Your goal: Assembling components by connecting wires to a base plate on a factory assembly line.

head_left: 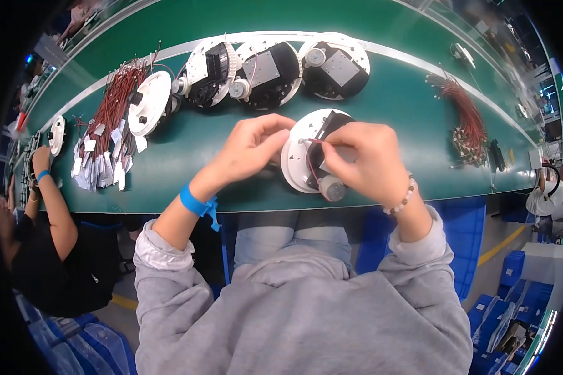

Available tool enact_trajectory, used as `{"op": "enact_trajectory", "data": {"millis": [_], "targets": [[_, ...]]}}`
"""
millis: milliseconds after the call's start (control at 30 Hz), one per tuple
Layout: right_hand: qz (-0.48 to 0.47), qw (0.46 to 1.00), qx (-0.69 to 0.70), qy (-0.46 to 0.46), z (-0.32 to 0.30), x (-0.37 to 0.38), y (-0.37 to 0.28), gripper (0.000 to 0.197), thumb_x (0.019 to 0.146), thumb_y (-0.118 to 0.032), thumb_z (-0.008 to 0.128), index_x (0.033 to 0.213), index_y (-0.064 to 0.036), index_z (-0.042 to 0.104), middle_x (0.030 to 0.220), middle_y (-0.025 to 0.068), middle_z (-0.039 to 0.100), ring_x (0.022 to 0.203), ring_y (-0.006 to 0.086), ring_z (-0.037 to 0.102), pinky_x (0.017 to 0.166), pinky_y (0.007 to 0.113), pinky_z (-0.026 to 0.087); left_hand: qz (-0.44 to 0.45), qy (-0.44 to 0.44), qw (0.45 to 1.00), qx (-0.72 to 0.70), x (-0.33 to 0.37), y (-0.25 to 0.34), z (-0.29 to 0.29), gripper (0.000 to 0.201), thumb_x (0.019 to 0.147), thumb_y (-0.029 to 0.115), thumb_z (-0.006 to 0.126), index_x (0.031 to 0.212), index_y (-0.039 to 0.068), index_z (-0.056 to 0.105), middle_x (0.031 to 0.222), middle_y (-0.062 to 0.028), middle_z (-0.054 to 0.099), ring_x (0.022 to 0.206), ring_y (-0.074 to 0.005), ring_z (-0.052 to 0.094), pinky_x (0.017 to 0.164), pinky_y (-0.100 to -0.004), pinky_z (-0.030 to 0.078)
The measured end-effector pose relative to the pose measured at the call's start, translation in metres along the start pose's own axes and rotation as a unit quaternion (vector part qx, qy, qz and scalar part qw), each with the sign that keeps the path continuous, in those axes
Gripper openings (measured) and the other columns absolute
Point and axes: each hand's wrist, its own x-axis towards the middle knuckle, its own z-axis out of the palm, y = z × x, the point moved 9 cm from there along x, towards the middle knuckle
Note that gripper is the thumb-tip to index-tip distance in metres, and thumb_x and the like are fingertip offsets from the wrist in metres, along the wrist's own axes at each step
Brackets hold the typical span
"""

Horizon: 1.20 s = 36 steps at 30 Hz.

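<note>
Green belt [187, 156] edge: hands [256, 147] [360, 159] grip disc [297, 156].

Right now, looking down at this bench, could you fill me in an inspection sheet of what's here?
Surface: green bench top with a pale strip along its far side.
Job's things: white round disc assembly carrying a black block and a small motor, lying flat at the near edge.
Clutter: three similar disc assemblies in a row behind; another white disc at left.
Fingers: left hand grips the disc's rim; right hand pinches a thin red wire over it.
Cables: bundle of red tagged wires at left; smaller red bundle at right.
Surroundings: a co-worker's arm at left; blue crates on the floor at right.
</note>
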Motion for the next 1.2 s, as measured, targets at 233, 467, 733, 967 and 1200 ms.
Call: {"op": "enact_trajectory", "data": {"millis": [233, 467, 733, 967, 1200], "targets": [[0.019, 0.997, -0.053, -0.056, 0.004, 0.01, -0.005, 0.007, 0.062, -0.007, 0.061, 0.063, -0.0004, 0.058, 0.061, 0.0104, 0.058, 0.053, 0.0216, 0.057, 0.05, 0.026, 0.045, 0.063, -0.101, 0.993, -0.005, -0.004, 0.001, 0.004, 0.033, 0.078, 0.003, 0.051, 0.111, -0.004, 0.047, 0.1, -0.0102, 0.056, 0.092, -0.0147, 0.053, 0.077, -0.0287, 0.046], [0.136, 0.977, 0.148, -0.066, 0.007, 0.001, 0.019, 0.012, 0.068, -0.008, 0.061, 0.067, 0.0041, 0.058, 0.06, 0.0116, 0.058, 0.054, 0.0127, 0.057, 0.051, 0.023, 0.045, 0.03, -0.11, 0.992, -0.062, -0.001, -0.009, 0.003, 0.03, 0.077, 0.006, 0.056, 0.105, -0.005, 0.052, 0.091, -0.0084, 0.057, 0.073, -0.0074, 0.052, 0.064, -0.0216, 0.045], [0.155, 0.984, 0.014, -0.085, 0.007, -0.004, 0.019, 0.012, 0.069, -0.007, 0.063, 0.065, 0.0028, 0.058, 0.053, 0.0078, 0.055, 0.045, 0.0082, 0.05, 0.042, 0.021, 0.038, -0.047, -0.085, 0.994, -0.055, 0.0, -0.014, 0.005, 0.029, 0.076, -0.001, 0.056, 0.105, -0.007, 0.052, 0.098, -0.0145, 0.058, 0.086, -0.0146, 0.057, 0.078, -0.0245, 0.046], [0.066, 0.996, 0.049, 0.024, 0.001, -0.005, 0.014, 0.009, 0.068, -0.006, 0.064, 0.064, 0.0005, 0.058, 0.05, 0.0063, 0.052, 0.038, 0.0073, 0.039, 0.037, 0.021, 0.029, -0.027, -0.109, 0.993, -0.039, 0.003, -0.017, 0.009, 0.032, 0.077, 0.001, 0.055, 0.108, -0.006, 0.05, 0.099, -0.013, 0.057, 0.087, -0.0128, 0.055, 0.078, -0.0236, 0.045], [0.103, 0.986, 0.123, -0.048, 0.014, -0.006, 0.028, 0.011, 0.068, -0.008, 0.062, 0.063, 0.0014, 0.059, 0.051, 0.0071, 0.053, 0.041, 0.0085, 0.045, 0.04, 0.021, 0.035, -0.026, -0.119, 0.991, -0.057, 0.005, -0.023, 0.009, 0.035, 0.077, 0.002, 0.055, 0.11, -0.007, 0.048, 0.1, -0.012, 0.057, 0.088, -0.0114, 0.055, 0.077, -0.0226, 0.045]]}}
